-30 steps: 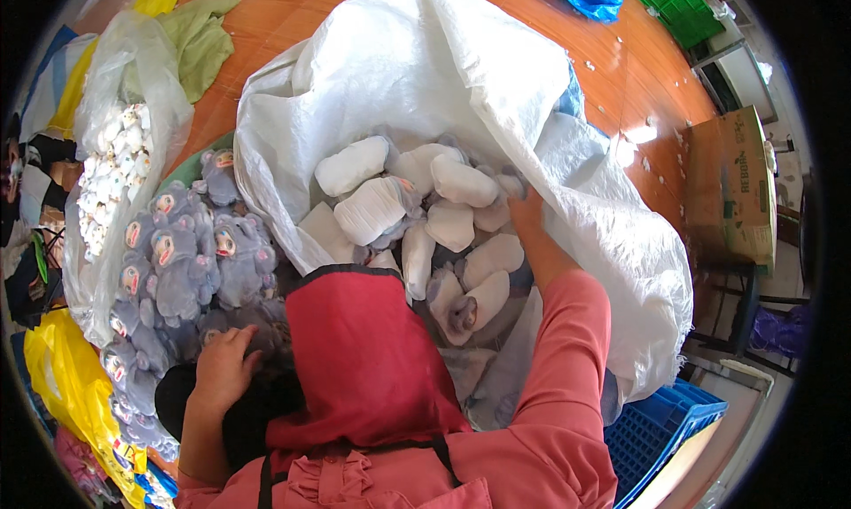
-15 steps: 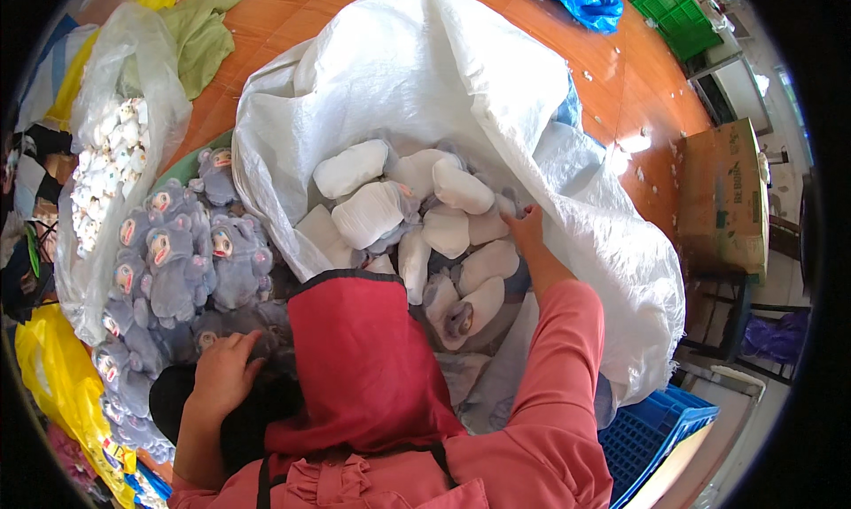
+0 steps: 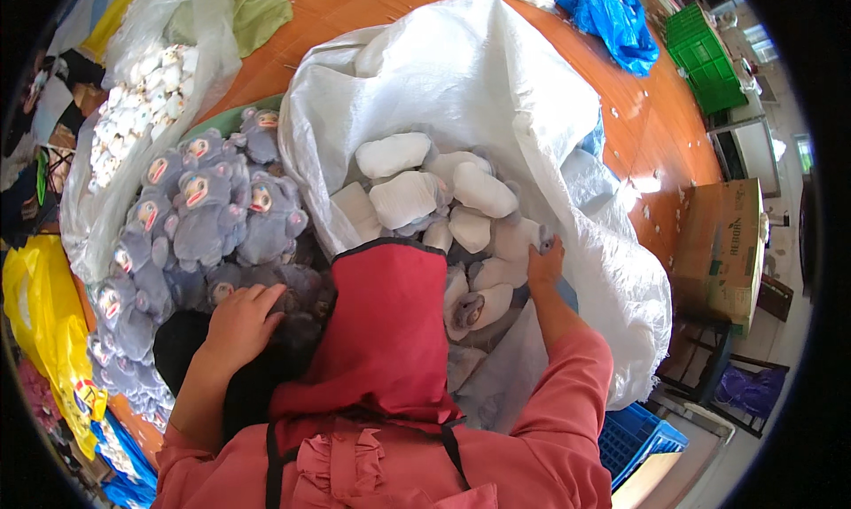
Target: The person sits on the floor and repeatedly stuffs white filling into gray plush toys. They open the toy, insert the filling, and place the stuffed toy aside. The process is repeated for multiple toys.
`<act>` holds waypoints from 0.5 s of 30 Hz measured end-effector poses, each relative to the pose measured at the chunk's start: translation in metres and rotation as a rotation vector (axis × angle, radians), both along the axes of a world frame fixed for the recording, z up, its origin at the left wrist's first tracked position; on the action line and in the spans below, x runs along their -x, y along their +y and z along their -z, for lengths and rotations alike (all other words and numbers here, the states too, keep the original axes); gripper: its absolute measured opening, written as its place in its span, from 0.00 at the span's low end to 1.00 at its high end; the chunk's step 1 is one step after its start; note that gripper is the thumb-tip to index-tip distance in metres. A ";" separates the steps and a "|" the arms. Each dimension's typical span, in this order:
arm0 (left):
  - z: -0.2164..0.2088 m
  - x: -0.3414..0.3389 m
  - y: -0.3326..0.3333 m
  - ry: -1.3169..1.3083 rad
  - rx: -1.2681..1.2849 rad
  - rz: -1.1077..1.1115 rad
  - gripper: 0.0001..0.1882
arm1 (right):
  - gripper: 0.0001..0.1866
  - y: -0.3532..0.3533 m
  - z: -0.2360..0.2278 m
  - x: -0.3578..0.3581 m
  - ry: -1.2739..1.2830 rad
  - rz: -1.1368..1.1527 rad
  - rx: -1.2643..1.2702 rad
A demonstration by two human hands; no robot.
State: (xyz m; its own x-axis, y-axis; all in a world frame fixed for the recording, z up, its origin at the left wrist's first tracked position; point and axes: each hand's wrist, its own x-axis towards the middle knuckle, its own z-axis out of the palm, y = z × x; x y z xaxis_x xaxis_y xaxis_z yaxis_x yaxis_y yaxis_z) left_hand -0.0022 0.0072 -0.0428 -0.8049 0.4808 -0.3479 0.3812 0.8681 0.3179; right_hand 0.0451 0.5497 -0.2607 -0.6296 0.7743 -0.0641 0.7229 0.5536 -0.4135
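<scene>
White-wrapped plushies (image 3: 403, 199) are piled inside a big white sack (image 3: 443, 74), and the right hand (image 3: 546, 268) has one pinched by its grey end. Left hand (image 3: 244, 324) is loosely spread beside some unwrapped grey plushies (image 3: 204, 212).

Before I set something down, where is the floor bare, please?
Lightly littered orange floor between white woven sack, blue plastic bag and green crate; another patch between sack and green cloth. Crowded: grey plush toys at left, wrapped plush toys inside sack.
</scene>
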 end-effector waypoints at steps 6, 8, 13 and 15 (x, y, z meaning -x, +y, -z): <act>-0.011 -0.008 -0.010 0.083 -0.223 -0.060 0.20 | 0.34 -0.011 -0.081 -0.018 0.161 -0.231 -0.078; -0.014 -0.009 -0.014 0.108 -0.350 -0.104 0.19 | 0.33 -0.032 -0.115 -0.012 0.358 -0.367 0.009; -0.023 -0.006 -0.022 0.020 -0.740 -0.321 0.18 | 0.32 -0.135 -0.222 0.031 0.689 -0.692 0.716; -0.021 -0.008 -0.026 -0.135 -1.015 -0.429 0.19 | 0.33 -0.180 -0.249 0.047 0.694 -0.969 0.773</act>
State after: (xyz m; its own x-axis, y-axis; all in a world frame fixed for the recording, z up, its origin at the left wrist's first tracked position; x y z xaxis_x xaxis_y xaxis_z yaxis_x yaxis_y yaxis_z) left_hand 0.0057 -0.0192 -0.0219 -0.9580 0.2829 -0.0476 0.0206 0.2331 0.9722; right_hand -0.0015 0.3701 -0.0114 -0.9608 -0.0617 0.2702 -0.2770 0.1799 -0.9439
